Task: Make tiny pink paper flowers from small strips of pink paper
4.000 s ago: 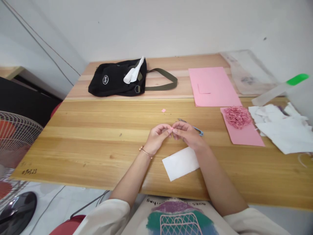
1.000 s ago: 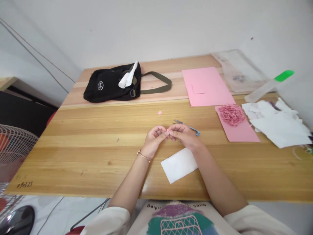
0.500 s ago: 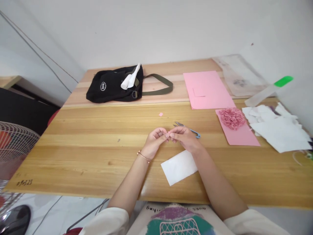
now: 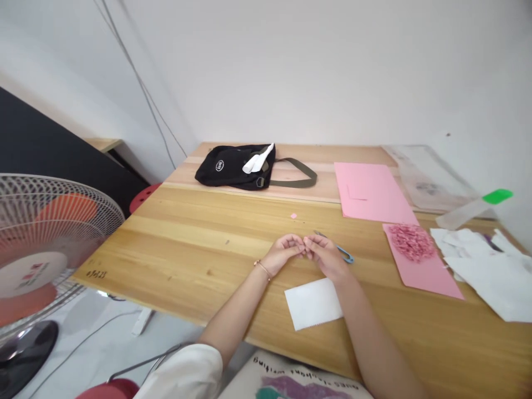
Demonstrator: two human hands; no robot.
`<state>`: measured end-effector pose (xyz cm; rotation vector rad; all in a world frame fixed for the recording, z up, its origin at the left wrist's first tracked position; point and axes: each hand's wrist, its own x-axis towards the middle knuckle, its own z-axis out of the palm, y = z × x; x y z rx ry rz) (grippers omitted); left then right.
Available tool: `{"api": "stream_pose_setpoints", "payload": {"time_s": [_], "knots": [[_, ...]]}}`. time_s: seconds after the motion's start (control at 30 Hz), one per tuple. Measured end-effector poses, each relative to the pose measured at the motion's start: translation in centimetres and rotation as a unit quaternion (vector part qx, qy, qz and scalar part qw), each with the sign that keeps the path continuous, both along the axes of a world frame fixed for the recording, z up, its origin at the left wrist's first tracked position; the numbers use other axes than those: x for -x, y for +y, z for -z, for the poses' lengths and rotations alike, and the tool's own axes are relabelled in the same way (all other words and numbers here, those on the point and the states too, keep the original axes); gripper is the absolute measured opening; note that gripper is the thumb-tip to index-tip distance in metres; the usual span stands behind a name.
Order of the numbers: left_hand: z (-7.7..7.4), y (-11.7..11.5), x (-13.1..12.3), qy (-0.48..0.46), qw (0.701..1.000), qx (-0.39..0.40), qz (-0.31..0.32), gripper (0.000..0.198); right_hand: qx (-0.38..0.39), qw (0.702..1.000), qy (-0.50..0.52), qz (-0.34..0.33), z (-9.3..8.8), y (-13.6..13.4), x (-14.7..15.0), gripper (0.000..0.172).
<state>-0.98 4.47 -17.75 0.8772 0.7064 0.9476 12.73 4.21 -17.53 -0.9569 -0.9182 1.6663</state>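
Note:
My left hand [image 4: 283,254] and my right hand [image 4: 326,256] meet fingertip to fingertip over the middle of the wooden table [image 4: 174,238]. Both are closed in a pinch; what lies between the fingertips is too small to make out now. Blue-handled scissors [image 4: 341,252] lie just behind my right hand. A white paper slip [image 4: 313,303] rests on the table under my right forearm. A tiny pink scrap [image 4: 293,215] lies farther back.
A black bag [image 4: 233,165] with a green strap sits at the back. A pink sheet [image 4: 369,191] and a smaller pink sheet bearing a heap of pink bits [image 4: 410,241] lie right. White papers [image 4: 486,266] are at far right. A fan [image 4: 37,238] stands left.
My head has turned left and lifted, so the fan and left wall now fill more of the view. My hands stay pinched together at the same spot on the table.

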Motion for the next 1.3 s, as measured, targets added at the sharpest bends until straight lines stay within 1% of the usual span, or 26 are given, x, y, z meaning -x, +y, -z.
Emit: {"api": "stream_pose_setpoints", "payload": {"time_s": [0.13,0.2,0.4,0.63,0.7,0.77,0.9,1.03,1.17,1.3], "knots": [[0.1,0.2,0.2,-0.034,0.998,0.047,0.008,0.029,-0.014,1.0,-0.003,-0.015,0.2,0.0,0.3,0.026],[0.0,0.3,0.3,-0.041,0.997,0.062,0.009,0.03,-0.022,1.0,-0.007,-0.012,0.2,0.0,0.4,0.027],[-0.2,0.4,0.3,-0.025,0.996,0.081,0.017,0.031,-0.023,0.998,-0.016,0.058,-0.1,0.3,0.0,0.032],[-0.2,0.2,0.3,-0.027,0.996,0.084,0.006,0.029,-0.03,0.993,-0.002,0.117,-1.4,0.1,-0.8,0.027],[-0.2,0.3,0.4,-0.03,0.996,0.088,0.007,0.027,-0.029,0.991,-0.013,0.13,-1.6,-0.1,-1.4,0.026],[-0.1,0.4,0.4,-0.033,0.995,0.093,0.008,0.025,-0.03,0.991,-0.032,0.129,-1.6,-0.4,-2.2,0.026],[0.0,0.5,0.5,-0.033,0.994,0.1,0.009,0.023,-0.04,0.99,-0.07,0.113,-0.8,-0.8,-4.0,0.025],[-0.1,0.5,0.5,-0.031,0.994,0.106,0.003,0.02,-0.031,0.988,-0.096,0.113,-0.3,-1.1,-5.4,0.024],[-0.2,0.4,0.5,-0.029,0.994,0.103,0.001,0.018,-0.032,0.99,-0.107,0.083,-0.4,-1.3,-6.3,0.024],[-0.2,0.4,0.5,-0.03,0.995,0.099,-0.002,0.016,-0.029,0.992,-0.097,0.076,-0.1,-1.4,-6.4,0.024]]}}
